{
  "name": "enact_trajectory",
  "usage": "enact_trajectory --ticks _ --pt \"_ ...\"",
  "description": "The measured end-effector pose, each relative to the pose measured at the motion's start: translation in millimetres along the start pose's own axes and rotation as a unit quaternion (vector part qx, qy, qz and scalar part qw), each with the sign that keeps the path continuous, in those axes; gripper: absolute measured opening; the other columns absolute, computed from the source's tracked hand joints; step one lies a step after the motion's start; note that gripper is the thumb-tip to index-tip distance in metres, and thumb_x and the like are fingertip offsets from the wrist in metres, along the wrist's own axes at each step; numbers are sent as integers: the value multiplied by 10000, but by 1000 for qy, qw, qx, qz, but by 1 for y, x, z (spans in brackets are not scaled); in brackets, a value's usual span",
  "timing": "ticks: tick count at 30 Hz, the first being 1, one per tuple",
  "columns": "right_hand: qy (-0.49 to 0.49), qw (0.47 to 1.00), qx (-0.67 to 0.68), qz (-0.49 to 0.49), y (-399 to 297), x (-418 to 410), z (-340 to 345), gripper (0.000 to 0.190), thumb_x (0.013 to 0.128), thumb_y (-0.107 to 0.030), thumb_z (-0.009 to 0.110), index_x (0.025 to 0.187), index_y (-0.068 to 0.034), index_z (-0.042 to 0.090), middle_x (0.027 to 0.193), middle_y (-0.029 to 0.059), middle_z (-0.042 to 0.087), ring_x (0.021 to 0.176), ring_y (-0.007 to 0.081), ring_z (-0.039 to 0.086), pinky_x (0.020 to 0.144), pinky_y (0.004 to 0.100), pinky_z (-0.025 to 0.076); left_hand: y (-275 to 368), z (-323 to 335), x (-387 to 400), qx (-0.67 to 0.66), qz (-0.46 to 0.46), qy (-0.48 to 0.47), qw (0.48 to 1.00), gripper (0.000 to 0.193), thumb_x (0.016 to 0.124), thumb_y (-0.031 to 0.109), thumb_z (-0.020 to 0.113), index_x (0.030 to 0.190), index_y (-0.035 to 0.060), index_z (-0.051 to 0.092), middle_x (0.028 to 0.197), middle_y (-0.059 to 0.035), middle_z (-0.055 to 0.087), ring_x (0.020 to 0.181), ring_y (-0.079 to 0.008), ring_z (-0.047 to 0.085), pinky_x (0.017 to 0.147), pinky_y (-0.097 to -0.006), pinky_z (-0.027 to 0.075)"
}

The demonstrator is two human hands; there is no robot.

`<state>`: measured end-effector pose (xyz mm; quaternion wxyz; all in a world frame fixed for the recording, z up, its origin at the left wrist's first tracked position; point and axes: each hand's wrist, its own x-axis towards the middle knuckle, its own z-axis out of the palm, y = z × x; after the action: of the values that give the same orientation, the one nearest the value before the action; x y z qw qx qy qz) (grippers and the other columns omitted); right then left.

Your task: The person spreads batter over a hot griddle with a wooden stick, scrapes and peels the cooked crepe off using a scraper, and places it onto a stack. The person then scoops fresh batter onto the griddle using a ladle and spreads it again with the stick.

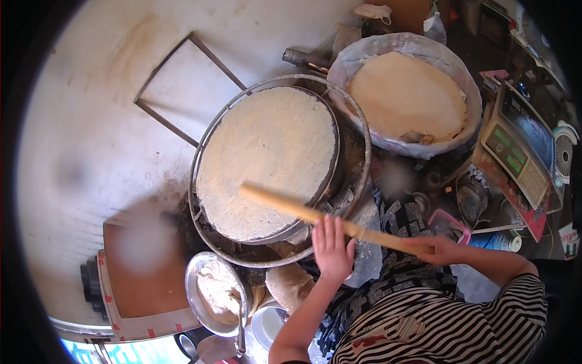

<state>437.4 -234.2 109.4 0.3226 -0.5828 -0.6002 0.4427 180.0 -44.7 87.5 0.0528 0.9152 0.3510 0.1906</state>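
My right hand (434, 250) grips the near end of a long wooden stick (282, 203). My left hand (333, 248) lies with straight fingers across the middle of the stick, thumb apart. The stick's far end reaches over a round griddle (268, 154), whose top bears a thin, pale, speckled layer. I cannot tell whether the stick touches that layer. A metal ring frame (369, 150) surrounds the griddle. Beyond it to the right, a basin lined with clear plastic (473, 98) holds a stack of thin round flatbreads (404, 91).
A metal bowl (190, 277) of pale batter or dough with a ladle (241, 327) stands left of my left arm, beside a white tub (268, 325). A cardboard box (145, 273) is farther left. A digital scale (516, 159) and small fan (564, 152) stand right. A wall (91, 136) borders the griddle.
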Motion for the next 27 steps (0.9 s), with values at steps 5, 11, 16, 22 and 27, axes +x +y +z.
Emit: enact_trajectory --ticks 5,11,16,22,27 --pt "115 974 122 153 -12 18 2 575 920 -73 553 1464 -160 388 757 41 636 568 85 573 558 221 472 9 33 123 -47 159 7 986 578 924 300 564 1387 -18 428 1459 -201 402 1400 -343 312 1163 -445 225" --pt "19 910 387 147 -17 119 20 540 970 -107 496 1478 -205 340 595 -19 453 422 63 440 370 220 368 -72 37 150 -12 46 3 999 437 962 317 492 1217 -28 571 1298 -201 549 1346 -347 379 1160 -438 235" --pt "-127 918 344 153 -41 178 58 533 973 -168 503 1479 -242 351 620 -6 473 422 62 443 380 223 380 -155 -7 68 50 -37 43 997 381 942 266 528 1215 9 597 1287 -183 566 1285 -376 450 1110 -486 300" --pt "-108 992 -39 -44 0 116 48 593 921 -212 512 1479 -315 343 728 116 632 544 250 609 547 385 497 -79 -4 -27 108 -80 35 990 547 924 296 541 1381 5 461 1429 -219 446 1356 -396 384 1136 -501 258" --pt "-70 955 -280 70 3 37 -4 590 913 -269 504 1474 -316 329 737 148 648 696 363 646 644 495 496 -20 14 25 -7 47 -6 999 611 896 294 594 1407 0 430 1456 -248 396 1365 -402 364 1141 -459 272"
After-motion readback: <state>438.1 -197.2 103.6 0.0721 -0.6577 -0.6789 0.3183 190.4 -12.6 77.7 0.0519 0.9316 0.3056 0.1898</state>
